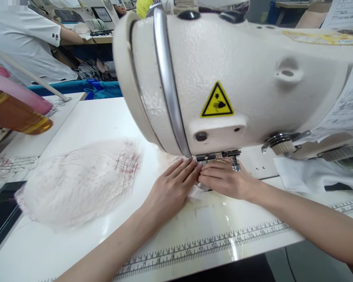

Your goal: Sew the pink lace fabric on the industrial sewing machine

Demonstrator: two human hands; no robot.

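A pale pink piece of lacy fabric lies under the needle area of a cream sewing machine. My left hand rests flat on it, fingers stretched toward the presser foot. Close beside it, my right hand has its fingers bent together at the fabric's edge, just in front of the needle area. Whatever those fingertips pinch is hidden. Most of the fabric is covered by my hands and the machine head. Farther left on the table lies a larger pale pink fabric piece with loose reddish threads.
A printed ruler strip runs along the table's front edge. At left are an amber bottle, a pink bottle and a dark flat device. White cloth lies at right. A person in white works behind.
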